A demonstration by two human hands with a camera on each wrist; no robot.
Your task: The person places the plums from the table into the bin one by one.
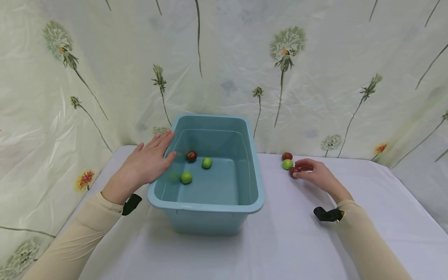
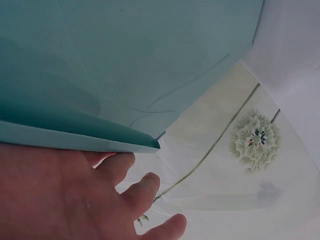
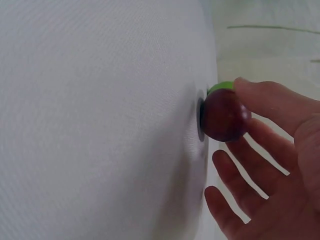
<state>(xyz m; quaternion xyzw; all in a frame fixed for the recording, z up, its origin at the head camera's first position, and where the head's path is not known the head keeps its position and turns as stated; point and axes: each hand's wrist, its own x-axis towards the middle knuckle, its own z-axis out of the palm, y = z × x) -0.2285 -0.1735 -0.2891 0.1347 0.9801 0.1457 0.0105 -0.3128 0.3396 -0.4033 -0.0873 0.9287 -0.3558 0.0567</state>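
Observation:
My left hand (image 1: 148, 161) lies with straight fingers on the left rim of a blue plastic tub (image 1: 210, 209). In the left wrist view its fingers (image 2: 142, 190) reach out past the tub's edge. Inside the tub are a red apple (image 1: 191, 156) and two green apples (image 1: 207, 163), all small. On the table to the right, my right hand (image 1: 316, 175) pinches a small dark red apple (image 3: 225, 116) between thumb and fingers, the other fingers spread. Just beyond that apple sit a green apple (image 1: 287, 164) and another red apple (image 1: 287, 156).
A white cloth covers the table (image 1: 287, 241). Behind it and at the sides hangs a pale curtain (image 1: 224, 58) printed with dandelions. The tub's high walls stand between the two hands. Black straps with cameras (image 1: 328, 214) sit on both wrists.

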